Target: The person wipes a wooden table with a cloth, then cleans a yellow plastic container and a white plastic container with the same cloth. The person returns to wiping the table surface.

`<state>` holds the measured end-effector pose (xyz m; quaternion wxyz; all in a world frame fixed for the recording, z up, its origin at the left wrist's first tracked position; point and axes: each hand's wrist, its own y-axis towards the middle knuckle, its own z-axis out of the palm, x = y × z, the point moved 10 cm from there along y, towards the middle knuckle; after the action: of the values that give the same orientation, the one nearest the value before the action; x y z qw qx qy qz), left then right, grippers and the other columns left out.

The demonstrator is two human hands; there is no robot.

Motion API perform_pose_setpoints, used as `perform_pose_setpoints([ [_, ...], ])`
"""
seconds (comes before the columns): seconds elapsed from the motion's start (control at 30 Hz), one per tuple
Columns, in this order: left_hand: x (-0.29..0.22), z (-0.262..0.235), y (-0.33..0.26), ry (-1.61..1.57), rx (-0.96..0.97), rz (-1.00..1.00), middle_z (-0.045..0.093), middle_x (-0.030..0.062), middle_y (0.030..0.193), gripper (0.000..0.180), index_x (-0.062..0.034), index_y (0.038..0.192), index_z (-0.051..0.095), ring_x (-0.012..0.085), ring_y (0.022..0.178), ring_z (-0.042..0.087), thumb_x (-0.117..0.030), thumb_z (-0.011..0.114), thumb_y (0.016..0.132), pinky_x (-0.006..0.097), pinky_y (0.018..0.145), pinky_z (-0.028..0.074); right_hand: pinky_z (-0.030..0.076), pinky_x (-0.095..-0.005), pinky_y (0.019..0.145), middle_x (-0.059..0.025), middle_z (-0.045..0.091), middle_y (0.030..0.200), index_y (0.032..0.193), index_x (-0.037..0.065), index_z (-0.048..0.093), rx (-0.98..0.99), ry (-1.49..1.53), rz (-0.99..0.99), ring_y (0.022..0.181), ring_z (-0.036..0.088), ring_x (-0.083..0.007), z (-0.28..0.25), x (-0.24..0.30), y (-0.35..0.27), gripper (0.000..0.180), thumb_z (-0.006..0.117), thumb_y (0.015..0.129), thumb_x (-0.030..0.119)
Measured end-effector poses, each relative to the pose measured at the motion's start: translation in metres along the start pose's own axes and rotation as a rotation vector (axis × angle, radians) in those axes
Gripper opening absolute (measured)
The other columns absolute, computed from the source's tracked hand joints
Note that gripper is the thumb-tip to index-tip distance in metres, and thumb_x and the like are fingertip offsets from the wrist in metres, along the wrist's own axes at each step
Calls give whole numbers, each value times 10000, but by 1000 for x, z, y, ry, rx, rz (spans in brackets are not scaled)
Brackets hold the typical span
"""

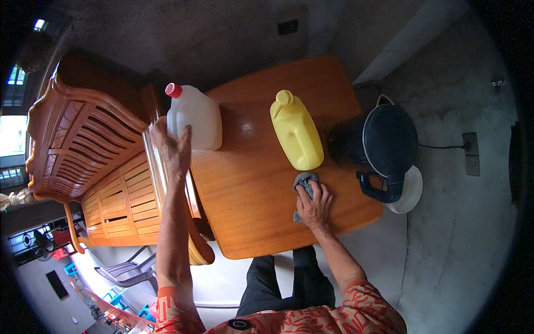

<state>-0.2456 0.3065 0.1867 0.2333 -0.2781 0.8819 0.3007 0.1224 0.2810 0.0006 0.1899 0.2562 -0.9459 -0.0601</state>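
Observation:
A translucent white plastic jug [203, 121] with a red cap [173, 90] stands at the table's far left edge. My left hand [171, 147] is closed on its near left side, the fingers partly hidden behind it. On the wooden table [250, 206], my right hand [315, 206] presses a crumpled grey cloth [305, 179] near the front right part, with a corner of cloth poking out beside the wrist. Just beyond that hand is a yellow plastic jug [305, 142] with a yellow cap, apart from the fingers.
A large dark electric kettle [389, 139] is at the table's right side, with a pale round object [409, 192] beneath its handle. A cord runs to a wall socket [471, 154]. Left of the table is a slatted wooden bench [117, 206]; a grey chair [130, 273] is nearer.

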Motion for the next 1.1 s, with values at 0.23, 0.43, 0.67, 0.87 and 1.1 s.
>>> perform_pose_setpoints([
  [0.23,-138,78,-89,-480,252,-160,566,67,830,254,-6,886,622,149,735,535,-200,754,789,294,638,451,373,-543,830,-61,442,1263,1124,254,597,-51,-22,6,1142,400,-350,-2,0,2,372,686,767,195],
  [0.43,-161,112,-101,-414,370,-405,601,103,748,311,73,844,628,155,678,556,-228,697,809,315,604,455,372,-549,838,-66,460,1243,1119,251,600,28,-5,57,1143,404,-355,6,-5,-1,362,684,770,202],
  [0.67,-94,64,-135,-578,203,-407,513,21,767,149,-4,953,515,104,692,482,-129,578,902,272,597,423,364,-550,861,-76,465,1246,1128,253,601,-26,38,18,1136,414,-366,5,2,2,368,677,774,191],
  [0.87,-47,-23,-163,-415,55,-498,523,-9,727,215,-18,806,534,61,678,472,-136,708,852,209,599,407,363,-559,861,-86,434,1288,1148,247,593,31,48,16,1159,395,-377,4,2,1,371,665,790,183],
  [1.1,16,-66,-171,-431,-48,-632,579,0,800,171,-31,889,555,62,719,517,-170,655,897,215,634,444,375,-570,865,-100,393,1328,1198,232,570,117,14,-7,1202,355,-387,16,3,8,417,676,799,176],
])
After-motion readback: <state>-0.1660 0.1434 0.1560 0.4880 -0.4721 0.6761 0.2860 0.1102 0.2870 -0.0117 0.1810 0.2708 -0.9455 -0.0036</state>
